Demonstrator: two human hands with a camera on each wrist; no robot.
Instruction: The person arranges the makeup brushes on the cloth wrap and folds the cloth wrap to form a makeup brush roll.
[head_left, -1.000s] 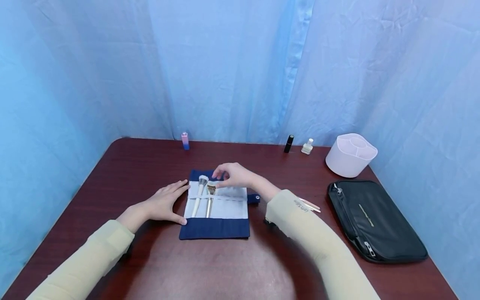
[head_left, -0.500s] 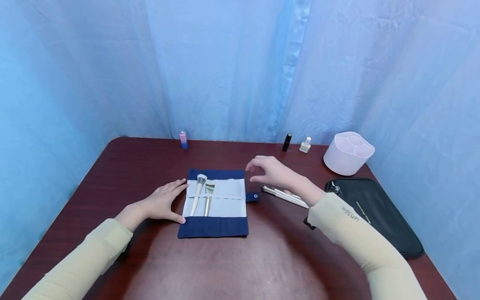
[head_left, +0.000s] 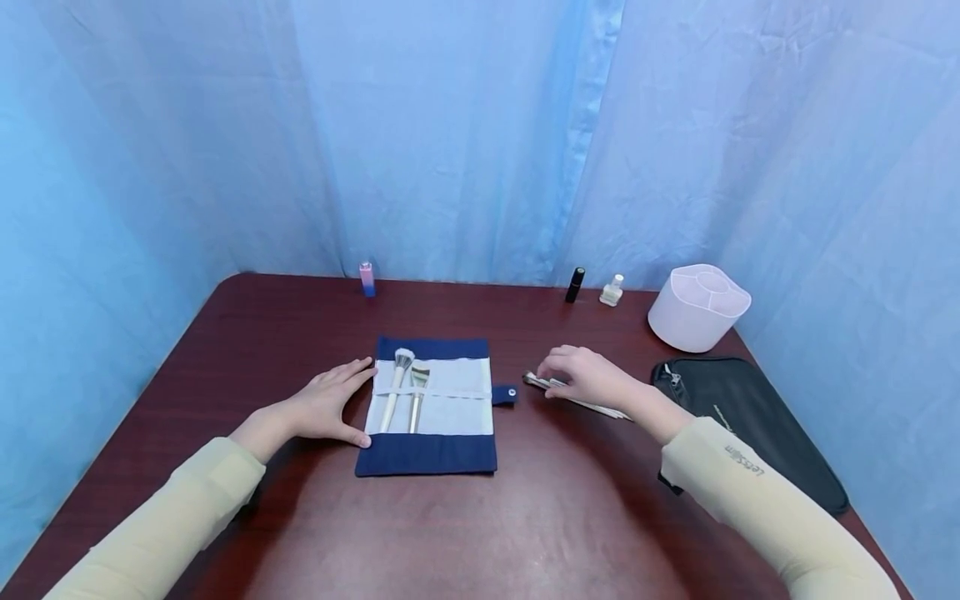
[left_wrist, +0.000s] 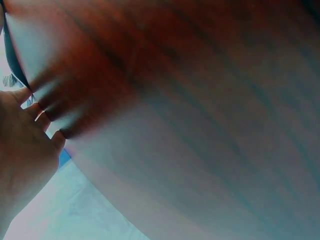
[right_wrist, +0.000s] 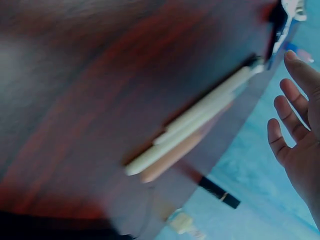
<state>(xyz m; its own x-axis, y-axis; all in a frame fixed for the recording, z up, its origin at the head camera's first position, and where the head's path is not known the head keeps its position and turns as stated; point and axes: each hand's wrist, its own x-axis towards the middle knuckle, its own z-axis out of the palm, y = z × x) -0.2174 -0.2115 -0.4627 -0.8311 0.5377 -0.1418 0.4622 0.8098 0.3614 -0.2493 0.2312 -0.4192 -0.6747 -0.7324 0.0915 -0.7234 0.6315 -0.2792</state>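
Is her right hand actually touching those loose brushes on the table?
Cannot tell. In the head view the right hand covers the loose brushes; the right wrist view shows open fingers beside them, no plain contact.

- Right hand (head_left: pixel 588 377) covers the middle of the loose cream-handled brushes (head_left: pixel 581 402); whether fingers touch them is unclear.
- Left wrist view is all blur: only fingertips (left_wrist: pixel 42 117) and dark red wooden counter (left_wrist: pixel 200 125).
- Black zipped pouch (head_left: pixel 750 433) is partly behind the right sleeve.
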